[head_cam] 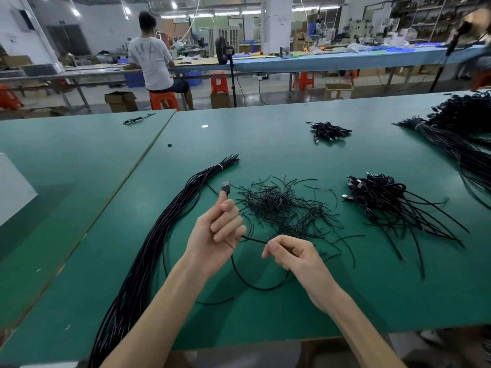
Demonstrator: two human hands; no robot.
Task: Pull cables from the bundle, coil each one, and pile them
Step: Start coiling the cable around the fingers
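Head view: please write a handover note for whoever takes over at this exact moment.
Left hand holds one cable just below its USB plug; right hand pinches the same cable further along.
Tied bundle lies left on the table; pile of coiled cables lies right; loose ties between.
Done: several cables coiled and piled.
Left: coil this one, pile it, then continue through the bundle.

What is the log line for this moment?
left hand: holds thin black USB cable near plug | right hand: pinches same cable | tied black cable bundle: left | coiled black cable pile: right
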